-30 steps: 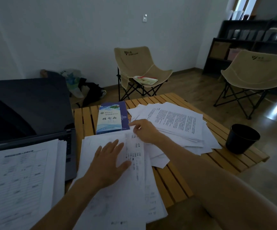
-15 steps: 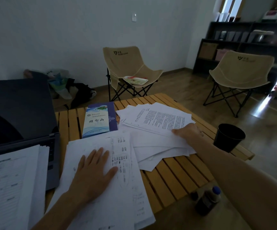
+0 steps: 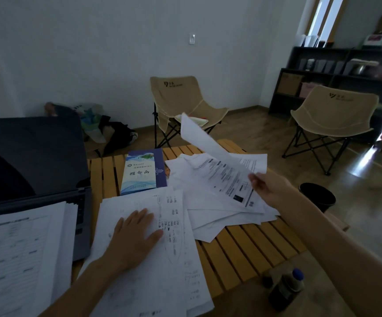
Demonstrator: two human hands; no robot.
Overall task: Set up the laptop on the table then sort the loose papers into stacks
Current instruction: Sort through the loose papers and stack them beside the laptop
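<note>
An open dark laptop [image 3: 32, 156] stands at the left of the slatted wooden table [image 3: 238, 245], with a paper stack [image 3: 18, 255] lying over its keyboard. My left hand [image 3: 132, 236] rests flat on a second stack of printed sheets [image 3: 162, 271] in front of me. My right hand [image 3: 267, 191] pinches the edge of one printed sheet [image 3: 210, 161], which curls up above the loose pile of papers [image 3: 217, 213] on the table's right half.
A blue and purple booklet [image 3: 143, 172] lies at the table's back. A dark bottle [image 3: 286, 289] stands on the floor near the front right corner, a black bin [image 3: 318, 196] beside the right edge. Two beige folding chairs [image 3: 180, 101] and a dark shelf [image 3: 345, 72] stand behind.
My right hand moved from the near stack to the loose pile's right edge, took hold of a sheet and lifted it. My left hand stayed flat on the near stack.
</note>
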